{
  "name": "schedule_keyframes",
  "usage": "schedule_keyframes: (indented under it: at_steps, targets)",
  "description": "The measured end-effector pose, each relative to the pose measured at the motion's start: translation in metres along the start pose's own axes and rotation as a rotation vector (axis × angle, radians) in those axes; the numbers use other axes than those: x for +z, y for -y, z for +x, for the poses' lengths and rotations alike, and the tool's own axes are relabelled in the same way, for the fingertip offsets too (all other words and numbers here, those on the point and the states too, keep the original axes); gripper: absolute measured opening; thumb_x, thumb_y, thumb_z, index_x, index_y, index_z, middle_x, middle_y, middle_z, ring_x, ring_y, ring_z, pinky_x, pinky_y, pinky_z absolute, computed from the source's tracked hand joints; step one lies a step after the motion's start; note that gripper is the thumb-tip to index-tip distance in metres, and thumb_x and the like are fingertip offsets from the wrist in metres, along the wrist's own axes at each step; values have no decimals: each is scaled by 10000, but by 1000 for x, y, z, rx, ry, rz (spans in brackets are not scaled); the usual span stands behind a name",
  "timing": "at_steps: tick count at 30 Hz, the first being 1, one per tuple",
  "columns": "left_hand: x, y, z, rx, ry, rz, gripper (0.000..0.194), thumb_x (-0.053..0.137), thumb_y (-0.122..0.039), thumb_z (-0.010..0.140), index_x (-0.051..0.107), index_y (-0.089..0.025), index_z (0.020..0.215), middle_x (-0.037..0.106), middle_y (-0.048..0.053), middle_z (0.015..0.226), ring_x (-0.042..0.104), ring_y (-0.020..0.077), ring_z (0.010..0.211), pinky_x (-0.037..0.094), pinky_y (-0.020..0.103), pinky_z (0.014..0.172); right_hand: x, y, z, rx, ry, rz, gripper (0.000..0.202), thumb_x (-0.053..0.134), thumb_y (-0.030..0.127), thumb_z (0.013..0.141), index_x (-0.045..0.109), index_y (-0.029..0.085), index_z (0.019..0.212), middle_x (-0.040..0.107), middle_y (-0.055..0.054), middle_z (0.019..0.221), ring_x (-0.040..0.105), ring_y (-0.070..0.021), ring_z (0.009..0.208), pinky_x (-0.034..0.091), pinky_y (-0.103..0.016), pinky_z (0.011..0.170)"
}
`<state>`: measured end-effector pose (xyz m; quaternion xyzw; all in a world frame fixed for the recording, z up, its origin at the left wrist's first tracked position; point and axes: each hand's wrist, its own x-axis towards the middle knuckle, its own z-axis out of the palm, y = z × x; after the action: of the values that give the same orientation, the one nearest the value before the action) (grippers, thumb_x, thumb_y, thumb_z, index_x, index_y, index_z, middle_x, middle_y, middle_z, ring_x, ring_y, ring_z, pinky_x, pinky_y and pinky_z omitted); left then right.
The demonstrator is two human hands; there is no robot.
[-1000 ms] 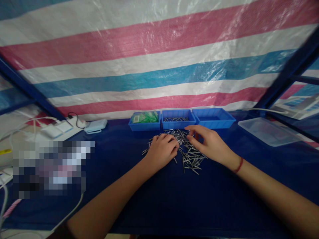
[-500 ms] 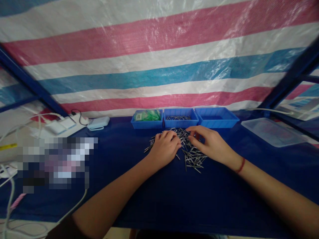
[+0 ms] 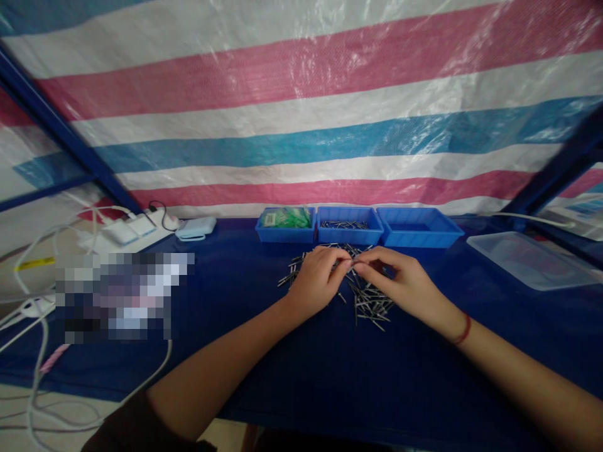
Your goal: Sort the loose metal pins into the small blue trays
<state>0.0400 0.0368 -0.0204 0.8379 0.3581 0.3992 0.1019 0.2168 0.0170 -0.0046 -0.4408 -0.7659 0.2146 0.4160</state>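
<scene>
A loose pile of thin silver metal pins, looking like blind rivets [image 3: 372, 301], lies on the dark blue tabletop. Over its left part is my left hand [image 3: 318, 276], with thumb and forefinger pinched together. My right hand [image 3: 400, 273], a red string round its wrist, pinches from the other side. The fingertips of both hands meet just above the pile. What sits between them is too small and too covered to make out. Behind the pile, a blue bin [image 3: 349, 235] holds more of the same pins.
Left of the pin bin stands a blue bin [image 3: 287, 236] with green plastic packets; right of it, another blue bin [image 3: 419, 237]. A clear plastic lid [image 3: 530, 260] lies at the right. Power strip [image 3: 141, 233], white case [image 3: 195, 229] and cables are on the left.
My hands have come together: both sets of fingertips now meet over the pile, where they were apart before. The left fingers went from lying over the pins to a pinch. The view shifted slightly.
</scene>
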Motion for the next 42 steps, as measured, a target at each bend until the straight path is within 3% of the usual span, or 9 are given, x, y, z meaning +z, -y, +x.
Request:
schedule_keyframes:
  at_steps: [4, 10, 23, 37, 42]
  targets:
    - [1, -2, -1, 27, -30, -49, 98, 502, -230, 889, 585, -180, 897, 658, 40, 872, 583, 175, 847, 445, 313, 789, 1, -2, 0, 50, -49, 71, 197, 586, 379, 819, 652, 196, 848, 687, -43, 820, 625, -181, 757, 500, -316, 680]
    - [1, -2, -1, 53, 20, -65, 133, 477, -220, 899, 600, -175, 878, 667, 45, 842, 589, 175, 827, 442, 321, 791, 1, -1, -2, 7, -88, 58, 181, 604, 369, 810, 659, 204, 862, 680, -40, 819, 623, -179, 756, 511, -323, 685]
    - [-3, -7, -5, 21, -64, -166, 93, 522, -234, 869, 595, -178, 858, 659, 44, 831, 590, 165, 799, 454, 306, 759, 5, 7, -3, -1, -131, 188, 154, 631, 338, 790, 681, 199, 833, 668, -44, 794, 621, -175, 726, 515, -315, 639]
    - [-7, -11, -6, 23, -176, -187, 20, 538, -202, 851, 542, -187, 838, 603, 25, 816, 576, 141, 778, 465, 267, 712, 5, 7, -4, 7, -103, 179, 135, 612, 322, 802, 664, 212, 861, 673, -55, 849, 635, -188, 787, 535, -339, 681]
    - [-8, -13, -7, 56, -190, -204, 23, 552, -206, 855, 546, -184, 854, 599, 21, 812, 574, 137, 776, 463, 263, 713, 8, 5, -2, -70, -49, 179, 113, 608, 287, 816, 668, 223, 886, 652, -55, 880, 622, -183, 832, 524, -337, 728]
